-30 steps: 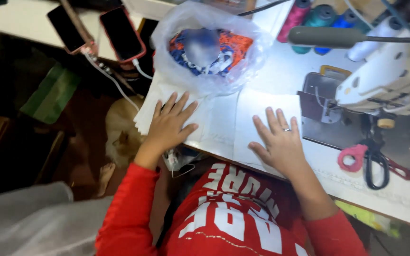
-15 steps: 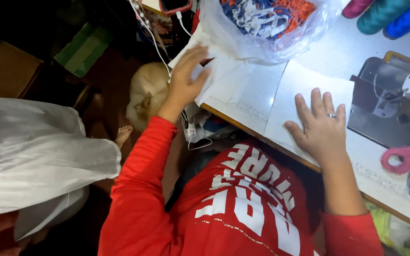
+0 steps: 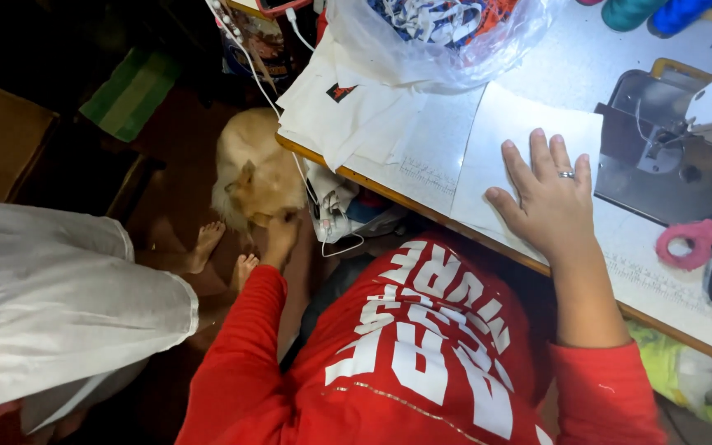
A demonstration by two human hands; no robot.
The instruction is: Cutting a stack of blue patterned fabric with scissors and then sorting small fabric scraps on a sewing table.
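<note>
Left hand (image 3: 280,235) reaching down, touching dog (image 3: 253,177) on floor, right hand (image 3: 547,198) flat, fingers spread, on white sheet (image 3: 529,132) angled across surface (image 3: 669,255), hands apart

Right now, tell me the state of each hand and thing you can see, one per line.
Left hand: lowered under the table, on the dog.
Right hand: flat, fingers spread on white fabric piece.
Dog: on the floor.
Plastic bag: full, on table.
Scissors: closed, lying flat.
</note>
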